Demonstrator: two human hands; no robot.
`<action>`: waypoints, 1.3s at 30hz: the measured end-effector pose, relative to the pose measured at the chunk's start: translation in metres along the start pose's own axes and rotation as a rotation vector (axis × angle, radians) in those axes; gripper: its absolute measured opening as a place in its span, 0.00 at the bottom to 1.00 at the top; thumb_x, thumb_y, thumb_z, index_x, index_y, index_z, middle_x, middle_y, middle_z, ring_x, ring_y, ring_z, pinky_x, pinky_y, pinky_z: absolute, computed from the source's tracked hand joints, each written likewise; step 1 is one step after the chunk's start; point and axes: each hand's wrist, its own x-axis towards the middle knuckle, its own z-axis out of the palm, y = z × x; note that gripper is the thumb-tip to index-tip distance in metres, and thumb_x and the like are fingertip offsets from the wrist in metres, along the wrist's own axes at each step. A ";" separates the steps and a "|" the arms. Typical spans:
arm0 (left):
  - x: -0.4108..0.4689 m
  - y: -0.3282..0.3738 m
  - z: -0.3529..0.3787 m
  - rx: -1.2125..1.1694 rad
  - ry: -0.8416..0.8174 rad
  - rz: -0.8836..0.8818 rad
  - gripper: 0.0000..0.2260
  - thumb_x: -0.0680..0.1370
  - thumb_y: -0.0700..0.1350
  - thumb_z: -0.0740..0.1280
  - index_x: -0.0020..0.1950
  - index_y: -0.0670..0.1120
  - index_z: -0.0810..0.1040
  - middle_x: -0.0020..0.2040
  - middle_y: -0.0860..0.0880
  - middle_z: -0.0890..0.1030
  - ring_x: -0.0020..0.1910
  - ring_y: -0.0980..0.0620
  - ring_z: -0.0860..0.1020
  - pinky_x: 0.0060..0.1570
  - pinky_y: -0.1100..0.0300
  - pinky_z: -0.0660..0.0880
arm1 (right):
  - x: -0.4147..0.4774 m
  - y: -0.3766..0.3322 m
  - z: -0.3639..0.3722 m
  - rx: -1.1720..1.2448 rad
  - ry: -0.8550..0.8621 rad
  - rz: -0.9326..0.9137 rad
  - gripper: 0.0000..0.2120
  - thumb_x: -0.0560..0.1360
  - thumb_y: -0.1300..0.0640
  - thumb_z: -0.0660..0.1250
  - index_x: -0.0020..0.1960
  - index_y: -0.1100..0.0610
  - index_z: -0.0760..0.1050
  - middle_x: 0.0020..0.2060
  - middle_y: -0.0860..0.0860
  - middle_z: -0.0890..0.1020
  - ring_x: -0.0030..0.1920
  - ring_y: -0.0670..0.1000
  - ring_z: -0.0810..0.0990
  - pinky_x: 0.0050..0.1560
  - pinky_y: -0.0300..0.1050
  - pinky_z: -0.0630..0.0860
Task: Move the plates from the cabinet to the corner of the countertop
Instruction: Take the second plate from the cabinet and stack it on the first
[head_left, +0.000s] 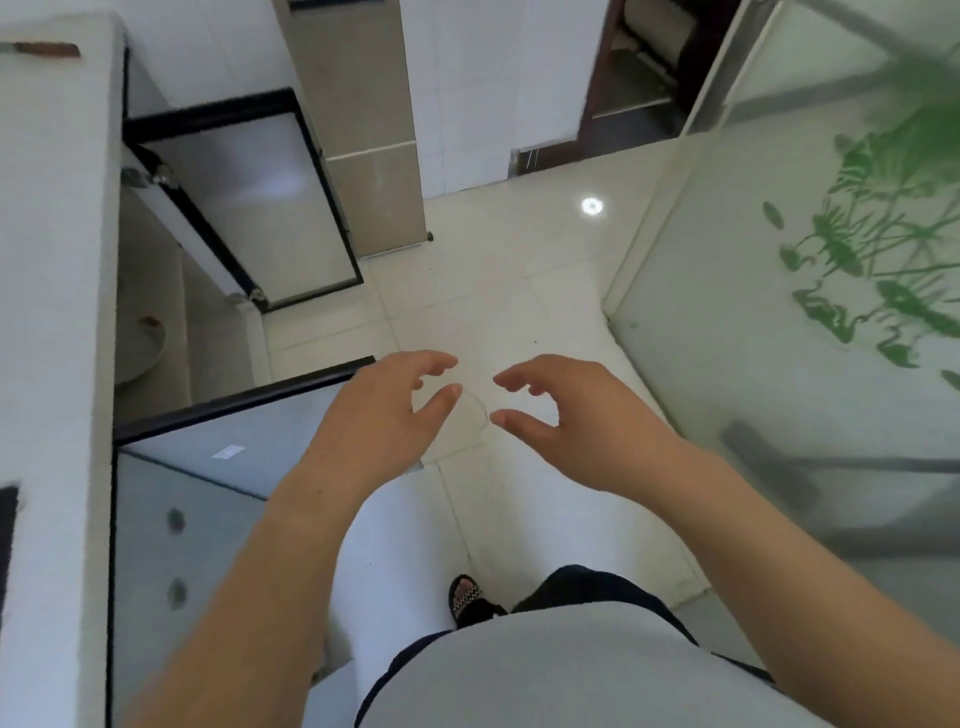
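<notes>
Both hands held out over tiled floor (519, 291), empty: left hand (384, 410), right hand (576, 415), fingers loosely curled. Open cabinet (156, 332) at left, under countertop (52, 260).

Both arms out front, bare. Left forearm (249, 571) enters from 7 o'clock, right forearm (779, 545) from 4 o'clock. Left hand (379, 410) just left of centre, fingers loosely curled, tips toward 3 o'clock, holding nothing. Right hand (576, 421) mirrors it, tips toward 9 o'clock, holding nothing. Hands near each other, fingertips apart.
</notes>
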 end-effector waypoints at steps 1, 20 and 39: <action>0.010 0.001 -0.003 -0.007 -0.007 0.007 0.15 0.77 0.53 0.62 0.64 0.56 0.73 0.60 0.58 0.76 0.55 0.59 0.75 0.53 0.64 0.67 | 0.007 0.002 -0.003 0.012 0.004 0.005 0.19 0.76 0.44 0.62 0.64 0.47 0.71 0.60 0.41 0.76 0.59 0.42 0.72 0.55 0.34 0.66; 0.299 -0.007 -0.049 0.092 0.069 -0.131 0.17 0.78 0.55 0.60 0.67 0.58 0.69 0.61 0.58 0.75 0.58 0.58 0.73 0.56 0.64 0.68 | 0.320 0.072 -0.108 0.020 -0.112 -0.161 0.18 0.75 0.43 0.62 0.64 0.46 0.71 0.59 0.40 0.76 0.57 0.39 0.72 0.51 0.31 0.63; 0.424 -0.143 -0.151 -0.076 0.360 -0.519 0.15 0.77 0.51 0.63 0.64 0.53 0.74 0.60 0.56 0.78 0.54 0.58 0.75 0.54 0.64 0.68 | 0.590 -0.017 -0.090 -0.070 -0.374 -0.432 0.18 0.75 0.43 0.62 0.63 0.45 0.71 0.58 0.39 0.76 0.57 0.40 0.73 0.52 0.33 0.64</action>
